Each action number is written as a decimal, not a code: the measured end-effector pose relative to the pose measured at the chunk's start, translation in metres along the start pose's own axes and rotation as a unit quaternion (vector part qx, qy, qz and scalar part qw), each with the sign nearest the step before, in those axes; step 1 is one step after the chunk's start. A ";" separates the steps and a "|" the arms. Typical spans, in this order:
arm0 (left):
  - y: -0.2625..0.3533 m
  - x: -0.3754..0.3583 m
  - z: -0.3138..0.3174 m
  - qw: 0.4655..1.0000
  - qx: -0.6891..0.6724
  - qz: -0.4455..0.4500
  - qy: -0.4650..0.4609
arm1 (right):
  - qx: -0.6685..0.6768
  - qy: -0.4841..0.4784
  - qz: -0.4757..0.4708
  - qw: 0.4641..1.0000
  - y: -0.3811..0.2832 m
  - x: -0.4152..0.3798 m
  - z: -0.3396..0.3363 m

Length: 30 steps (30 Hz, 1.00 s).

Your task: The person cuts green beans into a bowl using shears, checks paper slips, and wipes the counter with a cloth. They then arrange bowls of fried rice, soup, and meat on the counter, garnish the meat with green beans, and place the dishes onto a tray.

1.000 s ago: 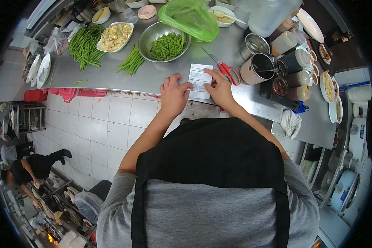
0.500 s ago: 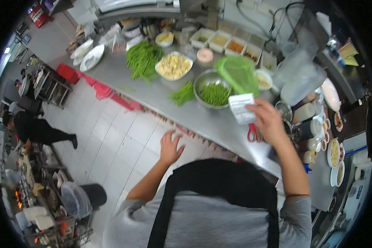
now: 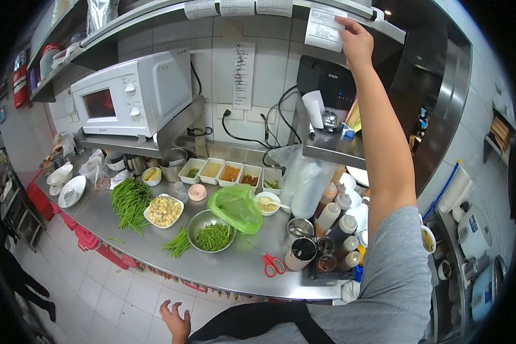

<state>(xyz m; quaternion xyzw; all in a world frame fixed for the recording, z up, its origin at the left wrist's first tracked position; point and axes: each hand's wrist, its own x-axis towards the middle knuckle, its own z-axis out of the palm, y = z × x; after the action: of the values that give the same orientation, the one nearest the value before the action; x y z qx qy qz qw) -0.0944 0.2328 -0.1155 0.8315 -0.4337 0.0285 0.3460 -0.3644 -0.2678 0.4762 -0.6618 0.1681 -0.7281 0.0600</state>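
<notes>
My right hand is raised to the shelf edge, its fingers pinching a printed order slip. The slip's top lies right at the metal ticket rail, to the right of other hanging slips. Down by the counter's front edge, my left hand hangs over the floor with its fingers spread, holding nothing. On the counter, a steel bowl holds cut green beans, with a green plastic bag overlapping its rim. Red-handled scissors lie to the right.
Long green beans and a white bowl of pale yellow chunks are on the left. Ingredient tubs line the back. A microwave and an Epson printer sit on shelves. Sauce bottles crowd the right.
My right hand has carried the slip from over the counter up to the rail. The view has tilted up, bringing the shelf, microwave and printer into sight. My left hand stays open.
</notes>
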 end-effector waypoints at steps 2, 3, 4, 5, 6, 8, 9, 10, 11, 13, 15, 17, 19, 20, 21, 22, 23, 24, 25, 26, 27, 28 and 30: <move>-0.007 -0.010 -0.002 0.999 0.009 -0.031 0.007 | 0.008 0.011 0.023 1.000 0.006 0.010 0.001; -0.009 -0.015 -0.007 0.999 0.021 -0.041 0.009 | 0.001 0.020 0.025 0.999 0.005 0.012 0.002; -0.010 -0.019 -0.012 0.998 0.033 -0.052 0.009 | -0.006 0.030 0.028 0.999 0.005 0.013 0.003; -0.009 -0.021 -0.018 0.997 0.039 -0.061 0.010 | -0.034 0.050 0.015 0.998 0.007 0.019 0.002; -0.010 -0.022 -0.022 0.997 0.042 -0.068 0.017 | -0.063 0.071 0.002 0.995 0.008 0.026 0.000; -0.009 -0.020 -0.030 0.995 0.045 -0.081 0.031 | -0.114 0.138 -0.012 0.984 0.006 0.032 -0.005; -0.006 -0.016 -0.036 0.995 0.052 -0.084 0.032 | -0.139 0.144 -0.025 0.979 0.014 0.036 -0.010; -0.010 -0.012 -0.036 0.995 0.055 -0.077 0.041 | -0.166 0.150 -0.039 0.974 0.020 0.039 -0.015; -0.017 -0.006 -0.037 0.995 0.057 -0.069 0.050 | -0.205 0.148 -0.077 0.964 0.021 0.038 -0.017; -0.036 0.014 -0.039 0.995 0.059 -0.056 0.063 | -0.282 0.147 -0.153 0.936 0.014 0.029 -0.018; -0.052 0.039 -0.042 0.995 0.055 -0.045 0.074 | -0.382 0.192 -0.256 0.867 -0.001 0.016 -0.013; -0.066 0.069 -0.046 0.994 0.057 -0.040 0.082 | -0.416 0.185 -0.341 0.823 -0.019 0.004 0.003; -0.083 0.102 -0.054 0.994 0.056 -0.015 0.090 | -0.322 0.043 -0.389 0.862 -0.019 0.005 0.031; -0.092 0.119 -0.060 0.994 0.056 -0.003 0.094 | -0.319 -0.010 -0.393 0.862 -0.024 -0.001 0.051; -0.098 0.137 -0.068 0.993 0.064 0.016 0.099 | -0.315 -0.065 -0.396 0.860 -0.029 -0.005 0.071; -0.107 0.155 -0.075 0.992 0.061 0.013 0.105 | -0.349 -0.065 -0.401 0.844 -0.035 -0.007 0.087; -0.117 0.173 -0.081 0.992 0.056 0.010 0.112 | -0.382 -0.066 -0.406 0.827 -0.039 -0.008 0.101; -0.127 0.190 -0.086 0.992 0.053 0.007 0.117 | -0.415 -0.066 -0.410 0.810 -0.043 -0.010 0.112; -0.138 0.203 -0.090 0.988 0.048 0.020 0.144 | -0.438 -0.046 -0.398 0.805 -0.047 -0.016 0.117; -0.148 0.217 -0.097 0.987 0.074 0.028 0.143 | -0.460 -0.040 -0.381 0.801 -0.038 -0.011 0.117; -0.160 0.226 -0.105 0.985 0.103 0.026 0.138 | -0.444 -0.059 -0.349 0.823 -0.031 -0.008 0.113; -0.184 0.237 -0.101 0.980 0.096 0.037 0.171 | -0.459 -0.043 -0.424 0.780 -0.011 0.005 0.099; -0.196 0.256 -0.113 0.980 0.082 0.030 0.181 | -0.560 -0.047 -0.345 0.752 -0.011 0.006 0.081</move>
<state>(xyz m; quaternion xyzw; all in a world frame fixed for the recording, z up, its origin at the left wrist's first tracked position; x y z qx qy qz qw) 0.2385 0.1965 -0.0492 0.8247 -0.3851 0.2246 0.3481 -0.2841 -0.2732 0.4908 -0.6232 0.3026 -0.4435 -0.5686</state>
